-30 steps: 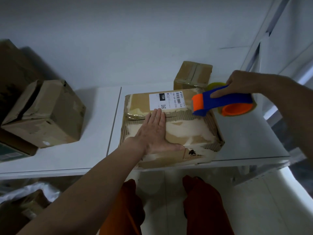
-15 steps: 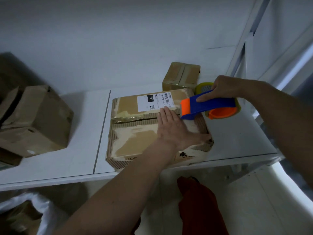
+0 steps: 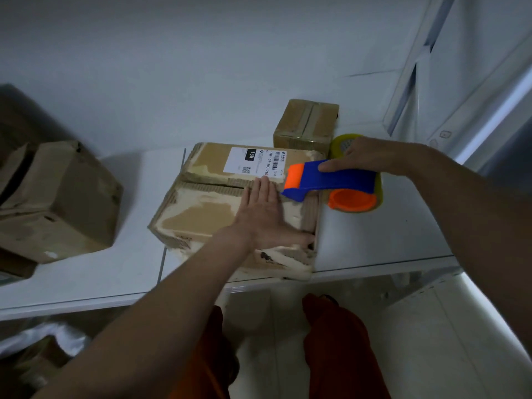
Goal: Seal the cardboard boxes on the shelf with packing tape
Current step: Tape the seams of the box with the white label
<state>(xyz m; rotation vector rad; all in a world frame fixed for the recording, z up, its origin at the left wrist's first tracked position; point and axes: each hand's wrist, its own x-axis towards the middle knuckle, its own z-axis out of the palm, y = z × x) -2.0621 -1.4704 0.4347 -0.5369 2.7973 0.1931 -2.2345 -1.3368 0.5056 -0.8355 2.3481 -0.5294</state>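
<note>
White shelf point(image 3: 374, 240), left hand point(image 3: 267, 217) flat on worn box point(image 3: 201, 214), right hand point(image 3: 371, 156) gripping tape dispenser point(image 3: 334, 180) at its edge.

The large cardboard box point(image 3: 230, 208) is matt brown board, its outer paper torn away in pale rough patches that bare the ribbed corrugation, with a smooth white paper label point(image 3: 254, 162) on its far flap. Just right of this box, the tape dispenser point(image 3: 331, 180) is smooth blue and orange plastic carrying a glossy yellowish tape roll point(image 3: 345, 142). Behind the box, a smaller cardboard box point(image 3: 306, 125) bears slightly shiny tape strips, and the shelf point(image 3: 374, 240) beneath is smooth white with a soft sheen.
</note>
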